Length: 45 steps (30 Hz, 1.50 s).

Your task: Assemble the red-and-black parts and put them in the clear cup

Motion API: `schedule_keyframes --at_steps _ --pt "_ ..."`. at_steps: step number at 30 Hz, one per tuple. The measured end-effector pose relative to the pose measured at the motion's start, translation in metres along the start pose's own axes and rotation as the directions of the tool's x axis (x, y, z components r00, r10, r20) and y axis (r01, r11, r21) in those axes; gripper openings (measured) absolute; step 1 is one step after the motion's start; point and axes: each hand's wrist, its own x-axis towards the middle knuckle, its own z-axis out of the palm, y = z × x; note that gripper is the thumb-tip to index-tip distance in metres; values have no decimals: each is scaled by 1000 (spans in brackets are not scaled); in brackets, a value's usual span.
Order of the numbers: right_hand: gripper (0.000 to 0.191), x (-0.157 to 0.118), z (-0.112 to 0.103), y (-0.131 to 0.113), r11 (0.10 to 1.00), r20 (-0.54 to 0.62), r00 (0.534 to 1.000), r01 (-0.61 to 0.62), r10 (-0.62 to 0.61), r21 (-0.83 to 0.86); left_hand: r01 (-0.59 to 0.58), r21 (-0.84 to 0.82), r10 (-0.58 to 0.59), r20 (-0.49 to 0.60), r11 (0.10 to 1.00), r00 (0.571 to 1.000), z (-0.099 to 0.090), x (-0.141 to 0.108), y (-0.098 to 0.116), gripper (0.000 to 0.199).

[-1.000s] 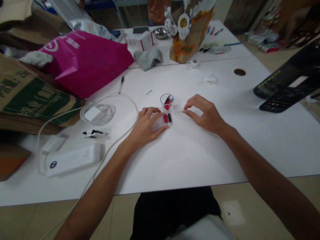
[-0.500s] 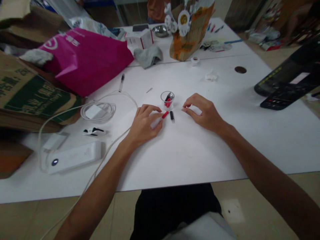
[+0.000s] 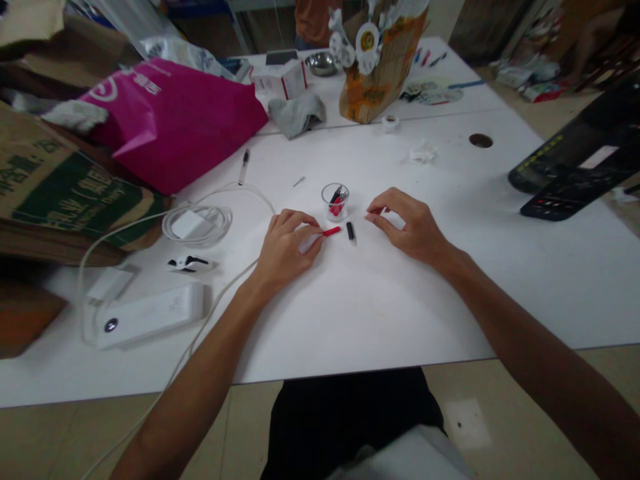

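Note:
My left hand (image 3: 291, 250) rests on the white table, its thumb and fingertips pinching one end of a small red cap-like piece (image 3: 332, 231). Just right of that piece lies a short black piece with a clear end (image 3: 351, 233), touched by neither hand. Behind both stands a small clear cup (image 3: 335, 208) holding several red and black pieces. To the right of the cup is my right hand (image 3: 406, 223), thumb and index fingertips pressed together; a tiny reddish bit shows at the fingertips, too small to name.
A coiled white cable (image 3: 197, 223), a power bank (image 3: 153, 315) and a pink bag (image 3: 175, 113) are on the left. A pen (image 3: 244, 167) lies behind my left hand. Black bottle (image 3: 560, 153) at right; paper bag (image 3: 375, 80) and grey cloth (image 3: 299, 115) farther back.
The red piece has turned to lie more level and points right. The black piece has shifted slightly right. My right hand has barely moved.

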Motion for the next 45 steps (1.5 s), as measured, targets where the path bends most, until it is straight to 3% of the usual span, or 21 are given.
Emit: schedule_keyframes --at_steps 12,17,21,28,35,45 --pt "7 1 0 -6 995 -49 994 -93 95 35 -50 -39 47 -70 998 996 -3 2 0 10" --pt "14 0 8 -14 947 -81 970 -204 230 250 -87 -74 75 -153 993 985 -6 4 5 10" --pt "17 -1 17 -26 876 -44 958 -240 283 419 -128 -81 110 -193 988 975 -9 5 10 12" --pt "14 -1 22 -38 870 -21 969 -213 247 444 -139 -86 119 -203 987 972 -9 4 11 13" --pt "11 0 20 -37 906 -33 979 -172 200 386 -95 -107 80 -136 990 987 -8 2 10 14" --pt "9 0 19 -36 936 -30 988 -134 152 324 -111 -93 98 -130 989 987 -9 4 12 14"
